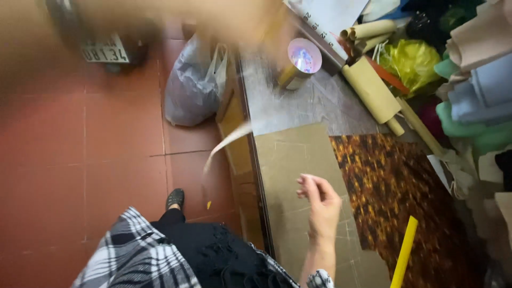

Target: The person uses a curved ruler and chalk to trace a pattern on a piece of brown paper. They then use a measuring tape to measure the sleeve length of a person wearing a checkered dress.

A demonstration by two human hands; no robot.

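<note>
Your plaid sleeve and black trousers fill the bottom edge. Your right hand (320,202) hovers over the tan cardboard sheet (290,165) on the grey workbench (298,106), fingers loosely curled, holding nothing. A paper strip (226,144) hangs in mid-air beyond the bench edge, above the red tile floor (80,160). Left hand: only a blur up top, grip unreadable. Leopard-print fabric (394,186) lies beside the cardboard.

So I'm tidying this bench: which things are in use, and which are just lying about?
Seemingly in use: right hand, empty, over the cardboard sheet; patterned fabric; yellow ruler; paper strip off the table edge.
Lying about: tin can; paper rolls; grey bag; stacked fabrics.
</note>
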